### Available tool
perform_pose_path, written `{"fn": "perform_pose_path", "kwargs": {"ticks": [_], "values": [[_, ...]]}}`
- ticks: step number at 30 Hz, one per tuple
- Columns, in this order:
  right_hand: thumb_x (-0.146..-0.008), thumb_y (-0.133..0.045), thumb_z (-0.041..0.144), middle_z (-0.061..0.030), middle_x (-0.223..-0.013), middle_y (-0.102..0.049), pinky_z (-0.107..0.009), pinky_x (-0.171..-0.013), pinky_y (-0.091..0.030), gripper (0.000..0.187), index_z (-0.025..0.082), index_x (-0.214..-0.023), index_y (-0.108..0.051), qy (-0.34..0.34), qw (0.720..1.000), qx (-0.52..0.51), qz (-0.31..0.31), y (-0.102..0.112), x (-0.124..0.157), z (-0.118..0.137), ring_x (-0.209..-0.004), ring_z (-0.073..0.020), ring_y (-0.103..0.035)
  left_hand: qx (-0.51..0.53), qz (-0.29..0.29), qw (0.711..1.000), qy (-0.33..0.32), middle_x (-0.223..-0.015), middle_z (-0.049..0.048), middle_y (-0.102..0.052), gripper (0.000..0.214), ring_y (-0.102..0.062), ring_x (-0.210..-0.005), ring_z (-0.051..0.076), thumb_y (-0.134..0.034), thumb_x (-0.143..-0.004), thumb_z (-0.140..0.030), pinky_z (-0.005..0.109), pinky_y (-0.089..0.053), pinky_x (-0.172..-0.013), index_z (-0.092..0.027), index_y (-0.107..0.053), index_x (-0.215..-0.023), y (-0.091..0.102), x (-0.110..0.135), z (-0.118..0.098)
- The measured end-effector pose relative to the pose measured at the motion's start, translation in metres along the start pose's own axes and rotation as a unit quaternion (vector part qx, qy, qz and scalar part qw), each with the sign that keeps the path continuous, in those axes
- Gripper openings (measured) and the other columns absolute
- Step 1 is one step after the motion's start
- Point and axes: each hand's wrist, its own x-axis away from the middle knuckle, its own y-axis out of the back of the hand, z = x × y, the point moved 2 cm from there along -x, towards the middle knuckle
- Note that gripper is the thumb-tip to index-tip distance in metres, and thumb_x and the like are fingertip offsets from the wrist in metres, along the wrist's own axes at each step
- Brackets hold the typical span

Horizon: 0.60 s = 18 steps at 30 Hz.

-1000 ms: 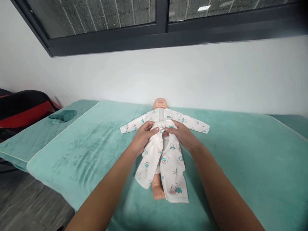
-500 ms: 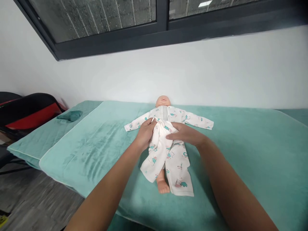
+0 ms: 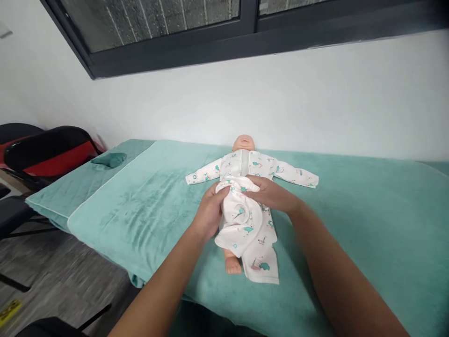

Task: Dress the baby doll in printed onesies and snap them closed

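Note:
A baby doll [image 3: 244, 142] lies on its back on a teal towel [image 3: 147, 196], head toward the wall. It wears a white top [image 3: 261, 166] with teal animal prints, sleeves spread out. White printed trousers [image 3: 245, 229] cover its lower half, one bare foot [image 3: 232, 265] sticking out. My left hand [image 3: 208, 213] grips the trousers' waistband at the doll's left side, fingers curled into the cloth. My right hand [image 3: 271, 194] holds the waistband from the other side at the doll's belly.
The towel covers a padded table [image 3: 386, 224] against a white wall under a dark window [image 3: 210, 32]. A small folded teal cloth [image 3: 108, 160] lies at the far left. A black and red chair [image 3: 49, 152] stands left of the table, above grey floor [image 3: 59, 276].
The trousers' left leg has bunched up toward the doll's waist under my left hand. Both hands stay on the waistband. The view has shifted slightly, so the doll sits a little higher and further right.

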Motion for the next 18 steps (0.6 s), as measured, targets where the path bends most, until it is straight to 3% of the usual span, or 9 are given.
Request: {"fn": "perform_pose_path", "kwargs": {"ticks": [3, 7, 12, 15, 18], "values": [[-0.080, -0.063, 0.048, -0.0020, -0.108, -0.069, -0.036, -0.083, -0.045, 0.030, 0.026, -0.101, -0.066, -0.023, 0.991, 0.116, 0.065, -0.007, 0.001, 0.003, -0.101, -0.0263, -0.061, 0.029, -0.048, 0.998, 0.028, -0.090, 0.0070, -0.071, 0.042, -0.066, -0.081, 0.021, -0.075, -0.072, -0.038, 0.031, -0.049, -0.074, -0.015, -0.065, -0.106, 0.001, 0.020, 0.002], [-0.075, -0.064, 0.051, 0.0007, -0.079, -0.068, -0.031, -0.063, -0.039, 0.026, 0.025, -0.073, -0.060, -0.060, 0.955, 0.280, 0.080, -0.016, -0.002, 0.005, -0.074, -0.0223, -0.060, 0.034, -0.115, 0.990, 0.069, -0.091, 0.0089, -0.073, 0.041, -0.068, -0.082, 0.025, -0.070, -0.078, -0.043, 0.033, -0.051, -0.072, -0.018, -0.067, -0.109, -0.010, 0.069, 0.004], [-0.065, -0.066, 0.028, 0.0015, -0.081, -0.069, -0.030, -0.059, -0.033, 0.007, 0.027, -0.072, -0.063, -0.085, 0.922, 0.357, 0.120, -0.029, -0.002, 0.004, -0.075, -0.0208, -0.059, 0.083, -0.186, 0.971, 0.122, -0.096, 0.0119, -0.074, 0.043, -0.069, -0.087, 0.029, -0.072, -0.074, -0.050, 0.036, -0.052, -0.067, -0.021, -0.071, -0.106, -0.023, 0.131, 0.027], [-0.064, -0.069, 0.031, -0.0004, -0.077, -0.069, -0.031, -0.059, -0.032, 0.008, 0.026, -0.068, -0.064, -0.084, 0.903, 0.395, 0.145, -0.037, 0.000, 0.004, -0.074, -0.0223, -0.059, 0.072, -0.223, 0.961, 0.148, -0.090, 0.0106, -0.074, 0.043, -0.068, -0.081, 0.027, -0.078, -0.068, -0.050, 0.034, -0.051, -0.066, -0.021, -0.072, -0.099, -0.014, 0.153, 0.044], [-0.068, -0.068, 0.037, -0.0022, -0.074, -0.067, -0.032, -0.059, -0.030, 0.016, 0.024, -0.062, -0.060, -0.066, 0.897, 0.409, 0.154, -0.044, 0.002, 0.004, -0.070, -0.0220, -0.058, -0.016, -0.275, 0.951, 0.138, -0.074, 0.0039, -0.069, 0.037, -0.062, -0.069, 0.020, -0.076, -0.070, -0.050, 0.028, -0.044, -0.062, -0.021, -0.070, -0.092, 0.006, 0.160, 0.048]]}}
